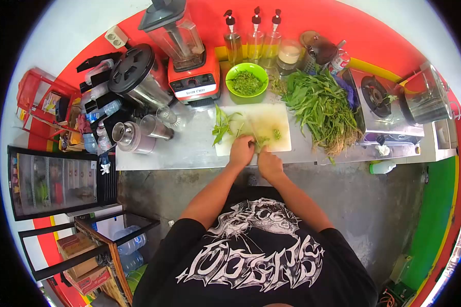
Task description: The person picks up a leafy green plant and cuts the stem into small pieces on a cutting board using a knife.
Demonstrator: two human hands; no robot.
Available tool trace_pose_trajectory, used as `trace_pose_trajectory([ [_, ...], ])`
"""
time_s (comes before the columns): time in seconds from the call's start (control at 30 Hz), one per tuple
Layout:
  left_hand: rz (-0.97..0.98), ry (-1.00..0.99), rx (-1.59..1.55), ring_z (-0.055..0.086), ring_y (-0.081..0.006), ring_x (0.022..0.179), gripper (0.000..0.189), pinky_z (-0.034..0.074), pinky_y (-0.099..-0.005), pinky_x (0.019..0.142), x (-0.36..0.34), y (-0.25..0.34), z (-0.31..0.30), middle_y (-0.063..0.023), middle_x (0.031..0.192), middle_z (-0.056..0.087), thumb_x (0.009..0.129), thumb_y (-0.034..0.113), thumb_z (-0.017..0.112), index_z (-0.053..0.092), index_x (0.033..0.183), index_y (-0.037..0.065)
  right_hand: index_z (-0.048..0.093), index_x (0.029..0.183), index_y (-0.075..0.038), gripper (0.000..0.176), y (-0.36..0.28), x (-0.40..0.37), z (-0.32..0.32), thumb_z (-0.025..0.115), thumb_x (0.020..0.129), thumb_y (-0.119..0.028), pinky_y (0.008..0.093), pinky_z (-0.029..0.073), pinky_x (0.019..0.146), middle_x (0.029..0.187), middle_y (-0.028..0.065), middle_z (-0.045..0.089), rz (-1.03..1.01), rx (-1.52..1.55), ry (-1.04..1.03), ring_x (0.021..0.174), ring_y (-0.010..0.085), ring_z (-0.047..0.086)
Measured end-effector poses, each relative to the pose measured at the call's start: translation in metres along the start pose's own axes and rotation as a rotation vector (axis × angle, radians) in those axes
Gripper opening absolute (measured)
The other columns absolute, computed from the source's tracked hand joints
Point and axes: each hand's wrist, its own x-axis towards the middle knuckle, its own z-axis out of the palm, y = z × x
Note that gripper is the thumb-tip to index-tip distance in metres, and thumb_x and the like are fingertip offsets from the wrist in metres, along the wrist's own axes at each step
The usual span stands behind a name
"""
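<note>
A white cutting board (277, 115) lies on the metal counter in front of me. My left hand (242, 150) is closed at the board's front edge, fingers bent over green leafy stems that it mostly hides. Close beside it, my right hand (270, 164) forms a fist around what looks like a knife; the blade is faint against the board. Long green leaves (221, 125) rest on the board's left part, and small cut pieces (277, 134) lie on its right. Behind the board, a green bowl (247, 97) holds chopped greens.
A large bunch of leafy greens (320, 105) lies right of the board, beside a gas stove (376, 100). A red blender (193, 82) stands back left, near a black-lidded steel container (135, 77). Pump bottles (255, 43) line the wall. Cups and a metal jug (130, 135) occupy the left.
</note>
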Motion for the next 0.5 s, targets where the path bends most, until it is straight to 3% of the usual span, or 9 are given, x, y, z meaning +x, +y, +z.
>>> trace_pose_trajectory([
  [0.2, 0.001, 0.005, 0.000, 0.063, -0.0395, 0.082, 0.010, 0.051, -0.0473, 0.075, 0.001, -0.007, 0.003, -0.0197, 0.086, 0.064, 0.078, 0.003, 0.063, 0.068, 0.086, 0.003, 0.050, 0.120, 0.005, 0.033, -0.006, 0.000, -0.024, 0.056, 0.092, -0.012, 0.0455, 0.059, 0.080, 0.102, 0.0256, 0.071, -0.044, -0.066, -0.112, 0.097, 0.0376, 0.072],
  [0.3, -0.068, 0.049, -0.024, 0.067, -0.0331, 0.077, 0.010, 0.053, -0.0408, 0.072, -0.002, -0.004, 0.005, -0.0189, 0.084, 0.066, 0.076, -0.001, 0.067, 0.068, 0.086, -0.001, 0.050, 0.119, 0.005, 0.035, -0.004, 0.005, -0.003, 0.060, 0.090, -0.012, 0.0446, 0.059, 0.081, 0.103, 0.0246, 0.071, -0.002, -0.003, -0.051, 0.097, 0.0375, 0.072],
  [0.37, -0.095, 0.024, -0.027, 0.065, -0.0387, 0.084, 0.008, 0.051, -0.0473, 0.076, 0.000, -0.009, 0.007, -0.0192, 0.088, 0.065, 0.079, 0.003, 0.064, 0.067, 0.086, 0.002, 0.050, 0.117, 0.003, 0.033, 0.000, 0.010, -0.003, 0.060, 0.091, -0.016, 0.0468, 0.058, 0.082, 0.102, 0.0255, 0.071, -0.029, -0.025, -0.050, 0.096, 0.0399, 0.071],
  [0.5, -0.080, 0.012, 0.040, 0.064, -0.0384, 0.087, 0.009, 0.052, -0.0476, 0.077, -0.002, -0.003, 0.003, -0.0192, 0.091, 0.065, 0.081, 0.004, 0.063, 0.068, 0.088, 0.002, 0.050, 0.114, 0.002, 0.033, -0.005, 0.003, -0.016, 0.062, 0.094, -0.020, 0.0484, 0.057, 0.084, 0.102, 0.0259, 0.071, -0.044, -0.053, -0.080, 0.096, 0.0417, 0.071],
])
